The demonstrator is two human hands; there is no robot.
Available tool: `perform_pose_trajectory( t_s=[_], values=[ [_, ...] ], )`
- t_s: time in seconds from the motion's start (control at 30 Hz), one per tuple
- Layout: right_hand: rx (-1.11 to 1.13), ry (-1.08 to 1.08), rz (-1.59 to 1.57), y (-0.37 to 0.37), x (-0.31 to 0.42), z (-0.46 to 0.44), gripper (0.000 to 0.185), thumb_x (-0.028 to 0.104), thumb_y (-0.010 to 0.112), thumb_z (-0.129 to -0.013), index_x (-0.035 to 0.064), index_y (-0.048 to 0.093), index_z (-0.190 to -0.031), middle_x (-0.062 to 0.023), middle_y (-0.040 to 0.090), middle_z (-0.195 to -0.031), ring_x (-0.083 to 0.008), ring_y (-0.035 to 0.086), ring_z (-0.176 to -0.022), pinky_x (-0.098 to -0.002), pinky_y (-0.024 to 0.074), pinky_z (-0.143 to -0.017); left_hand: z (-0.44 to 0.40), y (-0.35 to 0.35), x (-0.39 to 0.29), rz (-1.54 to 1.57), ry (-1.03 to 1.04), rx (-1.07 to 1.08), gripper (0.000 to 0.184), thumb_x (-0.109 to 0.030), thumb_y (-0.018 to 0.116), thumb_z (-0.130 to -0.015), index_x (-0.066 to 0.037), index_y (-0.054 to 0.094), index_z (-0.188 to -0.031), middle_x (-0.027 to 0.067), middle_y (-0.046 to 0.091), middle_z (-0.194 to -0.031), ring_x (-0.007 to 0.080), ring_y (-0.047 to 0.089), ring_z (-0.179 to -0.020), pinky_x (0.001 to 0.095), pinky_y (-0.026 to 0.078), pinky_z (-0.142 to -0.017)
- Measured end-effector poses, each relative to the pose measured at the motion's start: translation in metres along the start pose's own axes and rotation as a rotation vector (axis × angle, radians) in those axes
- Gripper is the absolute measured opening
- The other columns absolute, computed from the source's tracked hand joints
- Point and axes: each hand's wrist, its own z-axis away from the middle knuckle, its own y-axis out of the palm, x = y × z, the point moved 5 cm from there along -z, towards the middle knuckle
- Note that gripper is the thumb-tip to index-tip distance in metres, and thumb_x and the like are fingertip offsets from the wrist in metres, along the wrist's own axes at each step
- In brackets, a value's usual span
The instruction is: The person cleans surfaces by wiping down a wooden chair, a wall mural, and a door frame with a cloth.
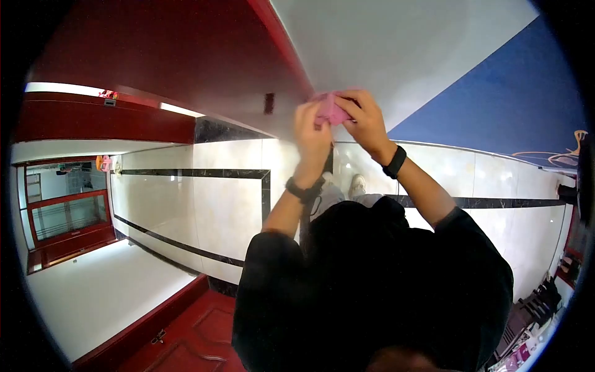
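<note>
A crumpled pink cloth (333, 110) is bunched between my two hands, close to the lower corner of the red door frame (291, 53) and the white wall. My left hand (311, 133) has its fingers bent around the cloth's left side; a dark band circles that wrist. On the other side, my right hand (367, 124) grips the cloth with thumb and curled fingers, a black band (395, 162) on its wrist. Folds and fingers hide part of the cloth.
The wall is white (396, 49) with a blue section (496, 80) at right. Light floor tiles (167, 208) with black strips run below. A red panelled door (192, 335) is at lower left, and a window (71, 217) at far left. Dark furniture (533, 310) stands at lower right.
</note>
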Motion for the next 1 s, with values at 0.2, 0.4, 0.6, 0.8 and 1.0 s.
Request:
perform_pose_trajectory(
  t_s=[0.2,0.4,0.6,0.8,1.0],
  values=[
    [-0.047,-0.174,-0.011,0.023,0.062,-0.063,0.038,0.010,0.067,-0.078,0.0056,0.065,-0.116,-0.0120,0.064,-0.109,-0.0320,0.060,-0.100,-0.0405,0.0499,-0.085,-0.053,-0.064,-0.002,-0.023,0.229,-0.192,0.039,0.011,0.065,-0.071,0.001,0.065,-0.108,0.0136,0.062,-0.106,0.0297,0.062,-0.096,0.0348,0.050,-0.082],
    [-0.048,-0.114,0.058,0.075,0.064,-0.039,0.041,-0.003,0.065,-0.069,0.0036,0.068,-0.110,-0.0098,0.064,-0.109,-0.0293,0.061,-0.094,-0.0367,0.0522,-0.076,-0.036,-0.069,0.072,-0.063,0.288,-0.086,0.041,0.014,0.059,-0.067,0.000,0.067,-0.105,0.0134,0.062,-0.103,0.0288,0.063,-0.088,0.0339,0.053,-0.073],
    [0.078,-0.060,0.162,0.149,0.039,0.014,0.041,0.000,0.066,-0.070,0.0028,0.067,-0.111,-0.0108,0.062,-0.111,-0.0294,0.060,-0.097,-0.0380,0.0534,-0.076,-0.010,-0.072,0.152,-0.102,0.213,0.192,0.034,0.007,0.058,-0.072,-0.005,0.069,-0.102,0.0095,0.064,-0.106,0.0302,0.065,-0.093,0.0383,0.054,-0.077],
    [0.178,0.043,0.224,0.207,0.051,0.022,0.038,0.000,0.064,-0.072,0.0023,0.067,-0.110,-0.0110,0.061,-0.110,-0.0305,0.059,-0.097,-0.0369,0.0525,-0.079,0.000,-0.088,0.208,-0.123,0.049,0.361,0.039,0.007,0.057,-0.074,-0.006,0.065,-0.110,0.0093,0.062,-0.110,0.0323,0.063,-0.096,0.0404,0.052,-0.080],
    [0.053,-0.033,0.140,0.204,0.094,-0.035,0.048,-0.004,0.070,-0.063,0.0040,0.067,-0.110,-0.0117,0.061,-0.109,-0.0322,0.060,-0.098,-0.0398,0.0518,-0.081,-0.049,-0.143,0.182,0.007,0.215,0.112,0.038,0.007,0.062,-0.069,-0.002,0.066,-0.106,0.0136,0.063,-0.106,0.0331,0.063,-0.094,0.0391,0.053,-0.081]
  ],
)
